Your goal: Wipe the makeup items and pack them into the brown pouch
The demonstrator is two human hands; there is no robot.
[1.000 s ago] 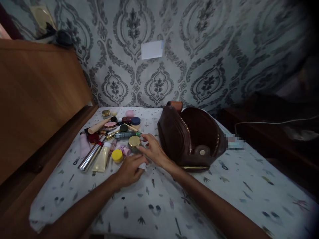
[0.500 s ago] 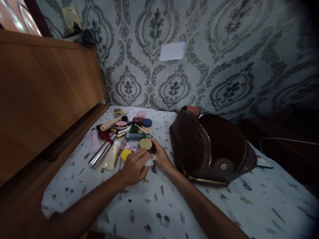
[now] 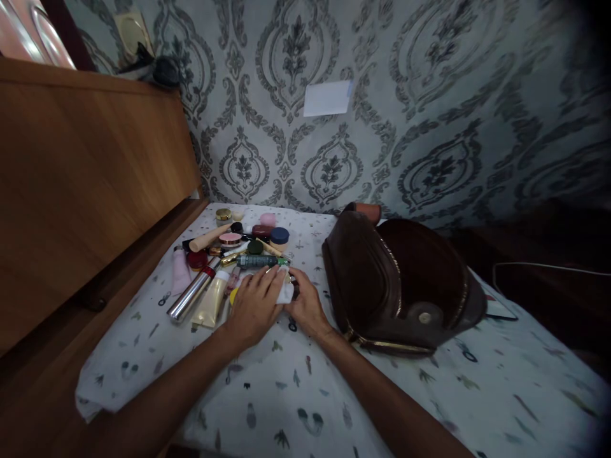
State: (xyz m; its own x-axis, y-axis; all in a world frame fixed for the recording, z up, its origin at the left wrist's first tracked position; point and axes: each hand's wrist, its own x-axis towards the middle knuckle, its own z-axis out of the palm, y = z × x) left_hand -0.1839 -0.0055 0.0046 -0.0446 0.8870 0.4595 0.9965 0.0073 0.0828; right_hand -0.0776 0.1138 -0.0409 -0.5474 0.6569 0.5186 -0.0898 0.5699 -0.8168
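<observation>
Gold-lidded round jar [image 3: 288, 278], probably stiff, slippery and best gripped around its sides, is cupped by the curled right hand [image 3: 305, 304]; soft white cloth [image 3: 285, 294] is held against it by the left hand [image 3: 256, 300].

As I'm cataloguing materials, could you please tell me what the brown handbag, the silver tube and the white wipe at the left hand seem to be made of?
Brown handbag: probably leather or imitation leather, with a soft sheen on smooth panels.
Silver tube: metal or metallized plastic, glossy, judging by its bright streaks.
White wipe: perhaps tissue or thin cloth, matte and soft-edged.
</observation>
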